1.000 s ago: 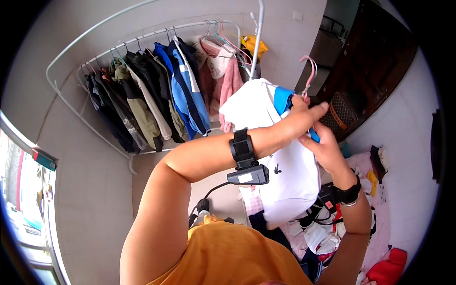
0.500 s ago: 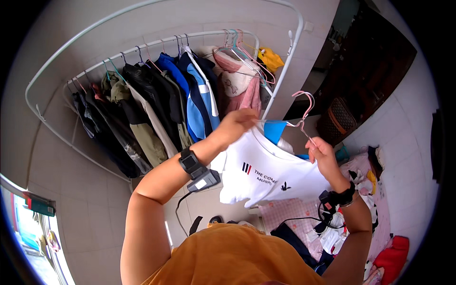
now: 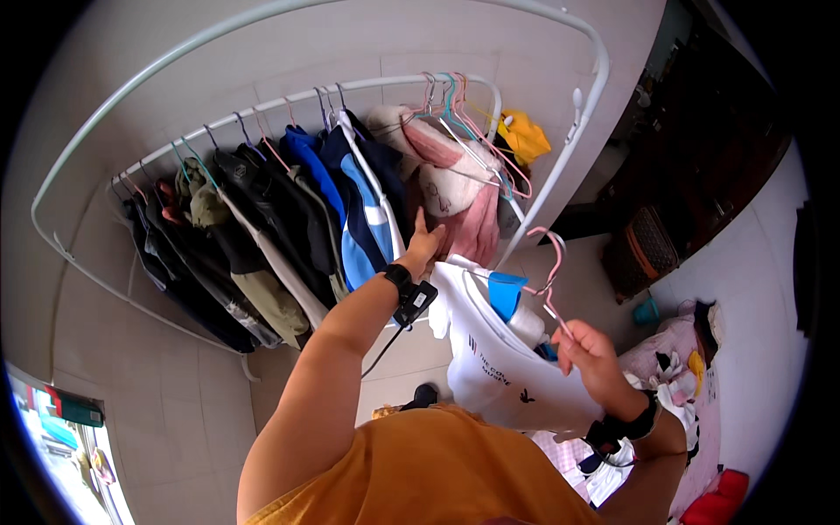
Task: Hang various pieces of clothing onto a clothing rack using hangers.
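A white T-shirt [image 3: 516, 398] with a small print on its chest hangs on a pink clothes hanger [image 3: 554, 254]. My right hand [image 3: 584, 352] is closed round one arm of that hanger, by the shirt's neckline. Inside the neck opening show a blue patch and a white bundle I cannot make out. My left hand [image 3: 423, 245] is off the shirt, its fingers stretched out toward the clothes rack. It is in front of a pink and white fluffy garment [image 3: 468, 219]; whether it touches this is unclear.
Several dark jackets and a blue jacket [image 3: 363, 210] hang along the white rack [image 3: 398, 83]. Bare hangers and a yellow item [image 3: 523, 138] are at its right end. Clothes lie piled on a pink cover [image 3: 652, 346] at the right. A brown patterned case [image 3: 640, 249] stands behind.
My left hand has let go of the shirt's shoulder and opened toward the rack. The shirt and hanger have come lower, still in my right hand. The view has shifted a little.
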